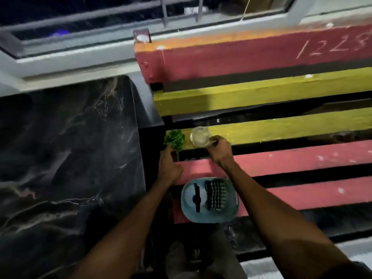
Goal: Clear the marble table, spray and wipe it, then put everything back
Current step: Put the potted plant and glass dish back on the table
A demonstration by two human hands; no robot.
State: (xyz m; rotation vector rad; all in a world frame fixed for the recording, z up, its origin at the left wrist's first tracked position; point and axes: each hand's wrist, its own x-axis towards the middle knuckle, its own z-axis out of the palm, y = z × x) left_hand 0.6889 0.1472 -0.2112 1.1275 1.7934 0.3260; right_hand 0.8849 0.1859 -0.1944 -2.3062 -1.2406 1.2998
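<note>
The dark marble table (66,158) fills the left of the view, its top bare. To its right stands a bench with red and yellow slats (281,129). My left hand (170,168) grips the base of a small green plant (174,138) at the bench's left end. My right hand (220,151) holds the handle of a clear glass mug (200,136) resting on a yellow slat. A light blue tray (209,215) with a black comb and a black ribbed item lies on the red slats just below my hands.
A grey window sill and barred window (100,21) run along the top. A small dark box (142,36) sits on the sill by the bench's top corner. Chalk numbers (334,47) mark the red backrest. The floor shows at the bottom right.
</note>
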